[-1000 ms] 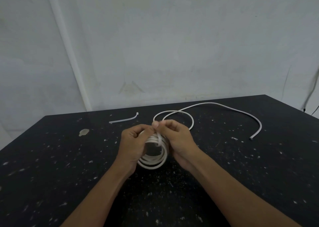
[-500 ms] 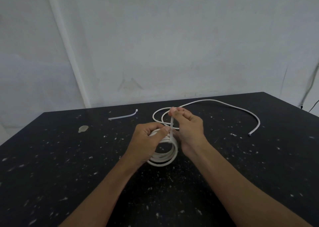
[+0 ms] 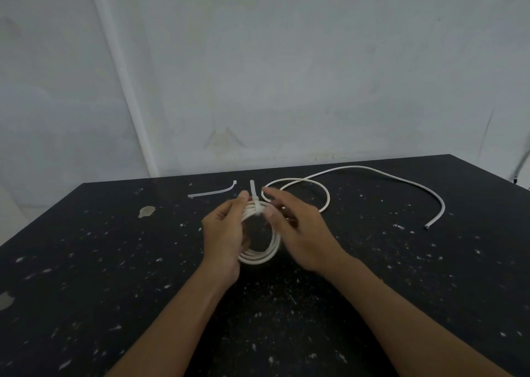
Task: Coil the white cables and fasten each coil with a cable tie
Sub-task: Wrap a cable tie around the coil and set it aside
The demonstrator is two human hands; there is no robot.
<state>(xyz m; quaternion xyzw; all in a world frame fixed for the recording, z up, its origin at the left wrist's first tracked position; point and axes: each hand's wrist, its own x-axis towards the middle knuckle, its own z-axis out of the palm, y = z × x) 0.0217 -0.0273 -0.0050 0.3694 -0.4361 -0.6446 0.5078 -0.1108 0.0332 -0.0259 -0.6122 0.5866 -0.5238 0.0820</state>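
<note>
Left to right. A spare cable tie (image 3: 212, 192) lies flat on the far part of the black table (image 3: 86, 262). The left hand (image 3: 226, 233), forearm rising from the lower edge, grips the left side of the coiled white cable (image 3: 262, 254), fingers curled round the strands and thumb up near the top. A cable tie (image 3: 256, 201) wraps the top of the coil, its free tail standing upright between the two hands. The right hand (image 3: 298, 227) is just right of the coil, palm turned left, fingers relaxed and spread, holding nothing; whether the thumb touches the tie cannot be told. Farther right, a loose white cable (image 3: 372, 171) lies uncoiled on the table.
</note>
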